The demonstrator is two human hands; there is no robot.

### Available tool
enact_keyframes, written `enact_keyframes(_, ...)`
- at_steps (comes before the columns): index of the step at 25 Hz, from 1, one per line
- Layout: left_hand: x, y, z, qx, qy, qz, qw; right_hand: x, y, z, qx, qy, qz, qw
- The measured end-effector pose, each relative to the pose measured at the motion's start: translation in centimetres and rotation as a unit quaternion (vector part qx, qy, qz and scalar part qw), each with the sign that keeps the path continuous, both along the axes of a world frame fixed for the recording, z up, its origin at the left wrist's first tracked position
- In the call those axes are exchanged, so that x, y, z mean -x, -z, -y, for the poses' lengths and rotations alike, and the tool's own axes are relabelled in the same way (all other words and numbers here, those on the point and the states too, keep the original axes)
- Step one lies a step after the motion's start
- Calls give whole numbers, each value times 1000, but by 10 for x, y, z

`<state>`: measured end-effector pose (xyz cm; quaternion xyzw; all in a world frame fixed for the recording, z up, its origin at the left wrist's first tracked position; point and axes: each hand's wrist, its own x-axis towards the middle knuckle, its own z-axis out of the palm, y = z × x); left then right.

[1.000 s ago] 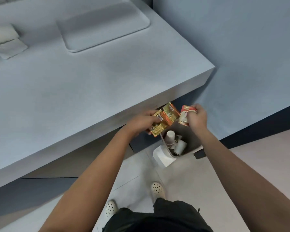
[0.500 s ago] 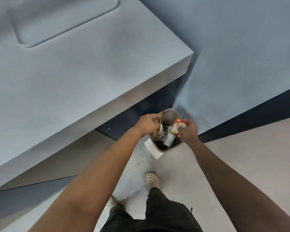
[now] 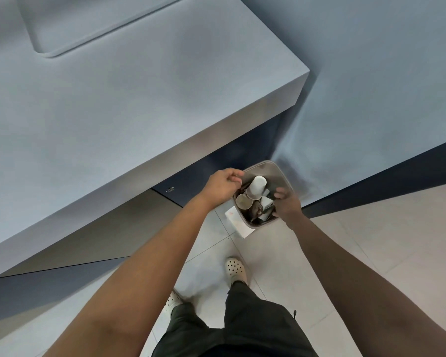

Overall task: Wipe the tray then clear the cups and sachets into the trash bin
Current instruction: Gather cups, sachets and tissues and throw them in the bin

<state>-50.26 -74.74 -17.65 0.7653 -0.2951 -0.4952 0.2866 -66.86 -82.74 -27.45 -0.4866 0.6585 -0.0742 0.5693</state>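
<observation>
Beige trash bin (image 3: 264, 166) sitting on the tiled floor under the counter's corner, both hands hovering over its rim.

Nearest the camera, the right hand (image 3: 286, 204) is hanging over the bin's right edge with fingers loosely spread and nothing in its grasp; the left hand (image 3: 222, 185) is hovering at the bin's left rim, fingers loosely curled, gripping nothing visible. Between them white paper cups (image 3: 256, 186) are lying tumbled inside the bin, one showing its brown inside, with dark crumpled sachets (image 3: 256, 210) beneath. Farther off, the pale grey tray (image 3: 93, 24) is lying flat on the counter (image 3: 139, 106), well apart from both hands.
</observation>
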Motion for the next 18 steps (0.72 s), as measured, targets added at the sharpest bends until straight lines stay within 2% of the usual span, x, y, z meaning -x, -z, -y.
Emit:
enact_keyframes(4,-3,-11,-8,7,-7,3,1000,-10,-12,2,22,8,22,999)
enact_keyframes(10,-12,-44,-35,53,-9,16,998,-36,-62,-13,77,-36,68,994)
enact_keyframes(18,-46,-110,-122,156,-60,36,985,-96,-162,-94,217,-131,156,955)
